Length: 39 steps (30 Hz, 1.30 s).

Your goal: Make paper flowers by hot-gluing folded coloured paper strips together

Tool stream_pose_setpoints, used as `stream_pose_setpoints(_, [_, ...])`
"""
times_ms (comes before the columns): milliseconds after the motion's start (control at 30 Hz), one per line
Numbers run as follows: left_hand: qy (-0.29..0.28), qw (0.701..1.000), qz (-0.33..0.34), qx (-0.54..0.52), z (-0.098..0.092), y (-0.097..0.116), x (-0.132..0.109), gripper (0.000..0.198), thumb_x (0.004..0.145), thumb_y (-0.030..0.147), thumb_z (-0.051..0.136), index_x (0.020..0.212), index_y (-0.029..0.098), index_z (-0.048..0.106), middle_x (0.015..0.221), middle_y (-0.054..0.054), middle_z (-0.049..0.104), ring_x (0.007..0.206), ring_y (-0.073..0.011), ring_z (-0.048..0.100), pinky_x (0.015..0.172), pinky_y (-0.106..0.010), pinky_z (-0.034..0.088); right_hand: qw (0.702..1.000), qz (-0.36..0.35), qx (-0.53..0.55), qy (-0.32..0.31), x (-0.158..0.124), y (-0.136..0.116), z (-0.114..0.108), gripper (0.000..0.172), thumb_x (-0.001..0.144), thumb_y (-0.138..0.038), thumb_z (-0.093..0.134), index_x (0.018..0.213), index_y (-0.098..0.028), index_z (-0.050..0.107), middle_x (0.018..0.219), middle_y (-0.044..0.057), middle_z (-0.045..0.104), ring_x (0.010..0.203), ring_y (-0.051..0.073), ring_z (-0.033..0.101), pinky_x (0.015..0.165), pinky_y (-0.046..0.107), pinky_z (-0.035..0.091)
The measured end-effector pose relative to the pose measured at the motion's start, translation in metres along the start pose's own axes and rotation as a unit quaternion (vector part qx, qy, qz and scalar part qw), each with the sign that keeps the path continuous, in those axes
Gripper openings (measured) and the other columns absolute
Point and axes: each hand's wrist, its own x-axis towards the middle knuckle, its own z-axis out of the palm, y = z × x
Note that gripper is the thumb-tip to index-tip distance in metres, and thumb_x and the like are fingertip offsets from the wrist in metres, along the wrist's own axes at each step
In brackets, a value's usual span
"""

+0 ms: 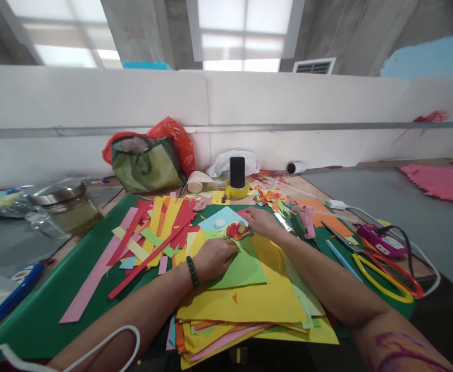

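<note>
A small red paper flower [237,230] sits on the paper stack between my hands. My left hand [215,258], with a green bead bracelet at the wrist, rests on a light green sheet [245,271], its fingers curled just below the flower; what they hold, if anything, is hidden. Beyond the flower, my right hand [258,221] has its fingertips pinched together near a pink-red paper piece at the corner of a light blue sheet [214,221]. Yellow sheets [245,306] lie under the green one.
Coloured strips [149,237] spread on the left of the green mat. To the right are a pink glue gun [307,221], large scissors [385,281] and a blue stick [343,260]. A phone [237,172] stands behind, near a green bag [145,168]; a glass jar [69,209] is left.
</note>
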Motion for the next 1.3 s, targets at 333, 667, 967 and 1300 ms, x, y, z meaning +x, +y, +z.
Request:
stream_pose_setpoints(333, [0.149,0.986,-0.049,-0.054,-0.004,-0.002,-0.003,0.037,0.079,0.008,0.049,0.110,0.020,0.066,0.105,-0.007,0.068,0.092,-0.0207,0.064,0.078,-0.031,0.050,0.986,-0.076,0.067,0.136,0.006,0.017,0.002,0.033,0.091,-0.019,0.040,0.119,-0.020,0.057,0.084,0.005,0.070,0.078,0.020,0.065,0.073,0.029,0.046])
stream_pose_setpoints(667, [0.312,0.924,-0.099,-0.200,-0.012,-0.010,-0.001,0.022,0.089,0.027,0.044,0.096,0.016,0.062,0.051,0.007,0.044,0.045,-0.0089,0.041,0.047,-0.020,0.033,0.959,-0.110,0.138,0.221,0.017,0.026,-0.012,0.034,0.086,-0.032,0.049,0.116,-0.016,0.054,0.105,0.011,0.063,0.090,0.020,0.061,0.078,0.034,0.052])
stream_pose_setpoints(967, [0.130,0.980,0.129,-0.075,0.003,0.022,-0.009,0.017,0.084,0.027,0.050,0.080,0.020,0.065,0.062,-0.002,0.067,0.057,-0.0137,0.060,0.054,-0.024,0.038,0.978,0.031,0.024,0.204,0.112,0.001,-0.050,0.064,0.074,-0.047,0.067,0.124,-0.009,0.052,0.124,0.021,0.057,0.120,0.035,0.049,0.099,0.047,0.039])
stream_pose_setpoints(1300, [0.087,0.992,0.092,0.004,-0.001,0.019,-0.010,0.017,0.085,0.030,0.051,0.075,0.021,0.062,0.063,-0.001,0.067,0.058,-0.0146,0.061,0.052,-0.026,0.037,0.962,0.177,0.014,0.207,0.184,-0.029,0.011,0.105,0.068,-0.051,0.074,0.146,-0.007,0.021,0.137,0.028,0.043,0.130,0.038,0.041,0.101,0.051,0.039])
